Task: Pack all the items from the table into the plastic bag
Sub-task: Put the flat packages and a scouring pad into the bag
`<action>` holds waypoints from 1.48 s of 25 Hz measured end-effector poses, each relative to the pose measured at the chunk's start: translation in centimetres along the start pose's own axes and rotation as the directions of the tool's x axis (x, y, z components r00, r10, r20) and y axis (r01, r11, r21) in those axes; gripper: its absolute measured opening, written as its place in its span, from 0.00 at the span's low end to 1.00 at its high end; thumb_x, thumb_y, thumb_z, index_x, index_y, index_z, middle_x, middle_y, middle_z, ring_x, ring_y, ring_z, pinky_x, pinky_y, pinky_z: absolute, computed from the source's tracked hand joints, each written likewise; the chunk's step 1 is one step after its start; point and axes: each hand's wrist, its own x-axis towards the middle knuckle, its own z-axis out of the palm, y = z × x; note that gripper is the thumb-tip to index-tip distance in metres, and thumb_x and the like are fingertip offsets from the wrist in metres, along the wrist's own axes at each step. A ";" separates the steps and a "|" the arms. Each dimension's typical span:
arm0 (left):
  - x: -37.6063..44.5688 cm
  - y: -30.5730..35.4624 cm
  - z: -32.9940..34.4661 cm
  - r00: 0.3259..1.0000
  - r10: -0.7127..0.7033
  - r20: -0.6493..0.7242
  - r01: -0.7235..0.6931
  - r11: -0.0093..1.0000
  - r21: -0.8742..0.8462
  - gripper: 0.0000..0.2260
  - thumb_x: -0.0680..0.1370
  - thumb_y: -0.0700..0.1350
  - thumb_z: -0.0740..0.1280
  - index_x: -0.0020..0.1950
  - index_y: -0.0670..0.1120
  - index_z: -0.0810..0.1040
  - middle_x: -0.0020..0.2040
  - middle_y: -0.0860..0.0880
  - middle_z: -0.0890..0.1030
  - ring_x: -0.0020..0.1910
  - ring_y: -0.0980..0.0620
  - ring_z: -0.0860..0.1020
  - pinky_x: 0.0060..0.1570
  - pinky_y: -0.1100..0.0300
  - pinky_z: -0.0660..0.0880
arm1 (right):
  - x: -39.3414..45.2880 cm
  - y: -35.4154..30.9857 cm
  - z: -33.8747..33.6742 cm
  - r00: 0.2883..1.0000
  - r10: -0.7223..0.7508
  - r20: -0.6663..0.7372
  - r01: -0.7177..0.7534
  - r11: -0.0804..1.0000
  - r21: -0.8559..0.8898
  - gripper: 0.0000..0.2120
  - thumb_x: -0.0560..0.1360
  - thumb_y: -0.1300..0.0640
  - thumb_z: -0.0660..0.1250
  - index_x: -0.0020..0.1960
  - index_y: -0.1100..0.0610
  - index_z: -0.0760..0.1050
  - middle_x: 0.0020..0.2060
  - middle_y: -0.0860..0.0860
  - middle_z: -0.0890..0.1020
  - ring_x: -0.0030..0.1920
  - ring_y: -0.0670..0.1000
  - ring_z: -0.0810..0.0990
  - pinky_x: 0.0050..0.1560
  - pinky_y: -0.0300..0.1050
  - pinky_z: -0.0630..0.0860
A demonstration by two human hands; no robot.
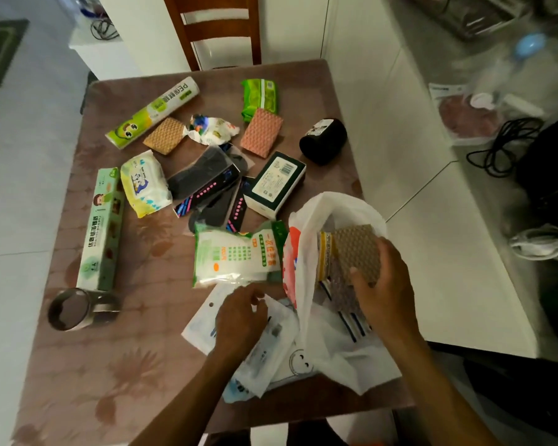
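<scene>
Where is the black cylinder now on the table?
In the head view, the black cylinder lies on its side toward the table's far right edge, beside the dark green box and right of the pink sponge.

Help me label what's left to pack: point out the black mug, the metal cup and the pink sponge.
Black mug (323, 140), head view, on its dark side wall.
Metal cup (92, 312), head view, on its outer wall.
Pink sponge (261, 132), head view, on its textured top.
</scene>
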 end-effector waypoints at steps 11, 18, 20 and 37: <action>0.8 -10.7 -1.9 0.964 -0.264 0.025 0.263 0.964 0.048 0.10 0.73 0.50 0.66 0.53 0.50 0.77 0.48 0.47 0.83 0.45 0.45 0.80 0.51 0.51 0.75 | -11.2 -0.8 7.6 0.923 -0.264 0.279 0.276 0.961 -0.005 0.13 0.72 0.53 0.65 0.57 0.48 0.77 0.58 0.42 0.78 0.60 0.43 0.73 0.62 0.47 0.76; -4.7 -5.8 -14.1 0.897 0.219 0.383 -0.049 0.913 -0.406 0.06 0.75 0.50 0.69 0.40 0.49 0.79 0.38 0.50 0.82 0.38 0.55 0.79 0.36 0.62 0.73 | -7.8 -5.6 6.2 0.794 -0.276 0.542 0.299 0.953 0.046 0.41 0.67 0.39 0.72 0.74 0.41 0.55 0.70 0.41 0.65 0.68 0.38 0.60 0.71 0.46 0.60; -4.6 -2.9 -16.3 0.849 0.332 0.411 -0.091 0.858 -0.505 0.03 0.74 0.46 0.71 0.40 0.49 0.80 0.39 0.50 0.82 0.37 0.56 0.79 0.35 0.65 0.73 | -6.8 -6.9 5.7 0.678 -0.235 0.697 0.112 0.970 0.218 0.44 0.66 0.44 0.76 0.71 0.31 0.52 0.69 0.39 0.68 0.67 0.37 0.67 0.65 0.40 0.68; -0.1 9.3 1.6 0.909 0.276 0.312 -0.391 0.824 0.410 0.20 0.77 0.59 0.60 0.67 0.54 0.72 0.69 0.43 0.67 0.67 0.41 0.65 0.64 0.46 0.64 | 0.5 3.3 -5.3 0.963 0.269 -0.003 -0.235 0.850 0.472 0.05 0.75 0.60 0.69 0.49 0.51 0.77 0.45 0.51 0.85 0.44 0.53 0.85 0.43 0.53 0.84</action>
